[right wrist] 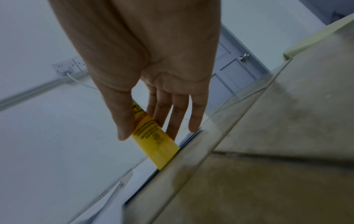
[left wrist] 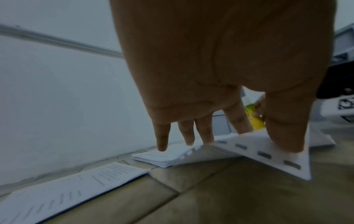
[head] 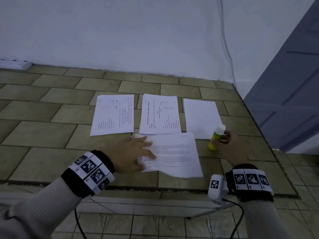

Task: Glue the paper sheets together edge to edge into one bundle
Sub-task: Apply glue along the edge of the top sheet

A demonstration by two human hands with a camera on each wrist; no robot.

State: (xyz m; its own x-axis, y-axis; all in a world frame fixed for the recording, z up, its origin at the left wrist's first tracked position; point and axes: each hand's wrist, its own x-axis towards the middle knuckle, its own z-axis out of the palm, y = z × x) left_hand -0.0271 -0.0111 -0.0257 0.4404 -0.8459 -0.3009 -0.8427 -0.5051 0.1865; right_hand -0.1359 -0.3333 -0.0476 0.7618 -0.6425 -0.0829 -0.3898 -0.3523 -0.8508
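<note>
1. The work surface is a table (head: 51, 107) covered in an olive-brown, brick-pattern tile print; its far edge meets a pale wall (head: 138, 31).
2. A white power strip (head: 15, 64) lies at the far left where table and wall meet, a white cable (head: 229, 59) runs down the wall on the right, and a grey-blue panelled door (head: 284, 100) stands at the right – its knob shows in the right wrist view.
3. Three stacks of paper sit in a row, apart from one another: a printed left stack (head: 113, 114), a printed middle stack (head: 159, 114) and a blank right stack (head: 201, 117).
4. Nearer the person lies a loose printed sheet (head: 174, 154), its far edge just reaching the middle stack.
5. The left hand (head: 131, 152) comes in palm-down from the left and has the sheet's left edge between thumb and fingers – in the left wrist view the thumb (left wrist: 285, 130) presses on top of a raised corner while the other fingers reach down behind it.
6. The right hand (head: 231, 147) is at the right, just beside the sheet, its thumb and fingers closed around a yellow glue stick (head: 216, 137) with a white cap.
7. The stick tilts, its base down at the near edge of the blank stack; whether it touches the table cannot be told.
</note>
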